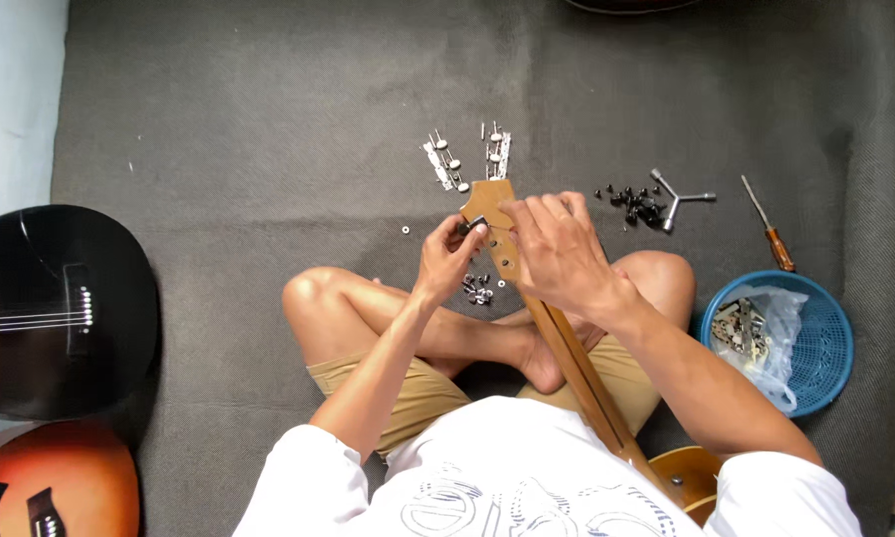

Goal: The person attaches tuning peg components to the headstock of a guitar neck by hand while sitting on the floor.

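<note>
Guitar neck (567,348) runs up from your lap between your crossed legs, its wooden headstock (489,204) reaching out over the grey carpet (248,119). Your left hand (447,257) sits at the left edge of the headstock, thumb and forefinger pinched shut on a small dark metal part (474,224) pressed against the wood; what kind of part it is I cannot tell. Your right hand (557,249) lies over the neck just below the headstock, fingers curled loosely across it and fingertips touching the face of the wood; whether it grips anything small is hidden. A little heap of silver hardware (478,288) rests on the carpet beside your left wrist, near your knee. To your right stands a blue plastic basket (825,343) holding a clear bag of metal parts (755,333). Just beyond the headstock tip lie two strips of silver tuning machines (467,159). Farther right are a cluster of small black pieces (634,204), a three-armed wrench (678,199) and a screwdriver with an orange handle (770,229). At your far left lie a black guitar body (50,308) and a sunburst one (50,482).
</note>
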